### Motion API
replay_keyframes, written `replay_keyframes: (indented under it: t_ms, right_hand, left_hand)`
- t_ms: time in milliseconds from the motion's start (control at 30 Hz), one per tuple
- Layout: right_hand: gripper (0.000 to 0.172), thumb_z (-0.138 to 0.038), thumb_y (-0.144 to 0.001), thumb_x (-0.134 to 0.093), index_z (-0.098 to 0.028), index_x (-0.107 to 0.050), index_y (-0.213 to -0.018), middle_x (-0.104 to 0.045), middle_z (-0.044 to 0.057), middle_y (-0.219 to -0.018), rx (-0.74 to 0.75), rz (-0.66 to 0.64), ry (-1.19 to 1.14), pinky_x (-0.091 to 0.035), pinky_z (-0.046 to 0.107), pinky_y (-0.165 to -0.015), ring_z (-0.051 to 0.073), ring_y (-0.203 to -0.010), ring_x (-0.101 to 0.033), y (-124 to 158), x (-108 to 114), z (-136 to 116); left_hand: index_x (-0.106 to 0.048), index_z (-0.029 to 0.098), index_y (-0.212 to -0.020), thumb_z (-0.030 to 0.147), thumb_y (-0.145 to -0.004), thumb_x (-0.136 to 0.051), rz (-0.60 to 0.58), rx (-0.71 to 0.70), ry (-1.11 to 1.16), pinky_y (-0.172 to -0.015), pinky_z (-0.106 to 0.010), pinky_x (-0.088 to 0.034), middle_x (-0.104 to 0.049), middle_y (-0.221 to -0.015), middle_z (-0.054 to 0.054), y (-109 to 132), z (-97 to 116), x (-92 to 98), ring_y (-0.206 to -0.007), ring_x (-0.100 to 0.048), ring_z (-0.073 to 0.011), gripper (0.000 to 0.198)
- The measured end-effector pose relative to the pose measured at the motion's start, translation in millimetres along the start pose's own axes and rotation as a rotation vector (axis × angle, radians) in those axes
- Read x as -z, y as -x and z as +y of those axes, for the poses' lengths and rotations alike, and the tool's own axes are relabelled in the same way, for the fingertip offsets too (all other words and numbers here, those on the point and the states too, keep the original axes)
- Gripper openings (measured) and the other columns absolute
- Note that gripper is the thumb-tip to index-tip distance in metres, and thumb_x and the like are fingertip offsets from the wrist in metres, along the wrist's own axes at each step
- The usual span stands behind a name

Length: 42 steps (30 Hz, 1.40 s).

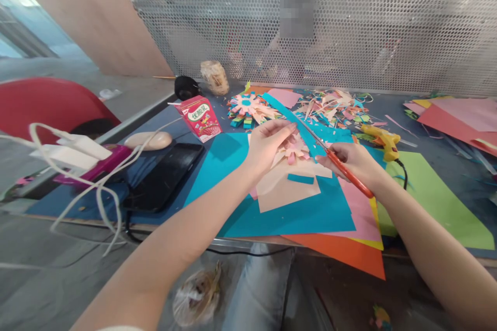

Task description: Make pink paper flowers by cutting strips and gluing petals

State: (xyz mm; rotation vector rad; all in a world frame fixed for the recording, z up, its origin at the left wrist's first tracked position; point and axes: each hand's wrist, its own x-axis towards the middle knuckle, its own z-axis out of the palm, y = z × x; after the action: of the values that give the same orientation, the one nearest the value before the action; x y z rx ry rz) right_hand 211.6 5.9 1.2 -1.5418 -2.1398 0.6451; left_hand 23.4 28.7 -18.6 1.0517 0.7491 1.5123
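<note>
My left hand (267, 142) pinches a long teal paper strip (289, 116) that runs up and to the left over the table. My right hand (355, 162) is closed round orange-handled scissors (341, 165), whose blades reach toward the strip near my left fingers. Under both hands lie a pale peach sheet (285, 186) with a small pink paper flower (295, 150), and a big teal sheet (295, 212). Pink, yellow and orange sheets (345, 251) stick out beneath at the table's front edge.
A yellow glue gun (382, 139) lies right of my hands beside a green sheet (438, 201). Paper flowers and scraps (330, 103) pile behind. At left are a red drink carton (202, 119), a black tablet (166, 176) and white cables (97, 181). A perforated metal screen (349, 20) closes the back.
</note>
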Motion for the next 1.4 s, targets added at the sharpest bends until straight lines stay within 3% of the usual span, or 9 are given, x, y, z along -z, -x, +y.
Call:
replay_keyframes:
  t_ms: [167, 433, 700, 967, 1167, 1400]
  right_hand:
    - [0.054, -0.071, -0.065, -0.051, -0.020, -0.039, -0.056, -0.036, -0.004, -0.049, -0.021, -0.016, -0.016, -0.024, 0.023, -0.045, 0.009, -0.049, -0.032, 0, 0, 0]
    - [0.052, -0.069, -0.069, -0.051, -0.020, -0.038, -0.057, -0.035, -0.005, -0.052, 0.078, 0.016, 0.008, -0.025, 0.023, -0.046, 0.008, -0.051, -0.031, -2, -4, 7]
    - [0.053, -0.069, -0.065, -0.054, -0.020, -0.038, -0.055, -0.034, -0.004, -0.047, -0.023, -0.002, -0.008, -0.023, 0.023, -0.045, 0.008, -0.047, -0.033, 1, 1, -2]
    - [0.053, -0.070, -0.065, -0.053, -0.019, -0.042, -0.056, -0.038, -0.004, -0.045, -0.028, -0.010, -0.043, -0.022, 0.023, -0.044, 0.008, -0.045, -0.033, 2, 1, -4]
    - [0.053, -0.070, -0.066, -0.052, -0.019, -0.043, -0.057, -0.040, -0.003, -0.046, -0.015, -0.017, -0.033, -0.022, 0.023, -0.043, 0.008, -0.044, -0.034, 1, -1, -2]
    - [0.050, -0.067, -0.068, -0.054, -0.019, -0.045, -0.059, -0.044, -0.003, -0.048, -0.046, 0.027, -0.103, -0.025, 0.024, -0.043, 0.008, -0.044, -0.035, 0, -1, -2]
  left_hand:
    - [-0.065, 0.015, -0.062, 0.020, -0.065, -0.069, -0.002, 0.044, 0.026, -0.041, -0.016, -0.039, -0.062, -0.057, 0.001, 1, 3, -0.9, -0.044, -0.051, -0.0043, 0.007]
    - [-0.064, 0.014, -0.062, 0.021, -0.063, -0.071, -0.036, 0.122, 0.051, -0.038, -0.016, -0.038, -0.064, -0.058, 0.000, 0, 3, -2.1, -0.042, -0.050, -0.0041, 0.010]
    - [-0.062, 0.014, -0.062, 0.020, -0.064, -0.070, -0.019, 0.123, 0.012, -0.040, -0.017, -0.039, -0.063, -0.058, 0.000, 2, 6, -3.7, -0.042, -0.050, -0.0042, 0.010]
    - [-0.057, 0.015, -0.058, 0.029, -0.071, -0.067, -0.099, -0.051, -0.078, -0.044, -0.019, -0.042, -0.061, -0.053, 0.001, 3, 6, -2.0, -0.045, -0.055, -0.0075, 0.022]
    - [-0.054, 0.016, -0.056, 0.037, -0.077, -0.063, -0.059, -0.090, -0.118, -0.045, -0.020, -0.042, -0.058, -0.051, 0.002, 2, 2, 1.7, -0.044, -0.054, -0.0073, 0.030]
    - [-0.057, 0.016, -0.053, 0.039, -0.074, -0.066, 0.014, -0.097, -0.165, -0.042, -0.019, -0.033, -0.048, -0.046, 0.003, -1, 3, 2.1, -0.042, -0.043, -0.0042, 0.033]
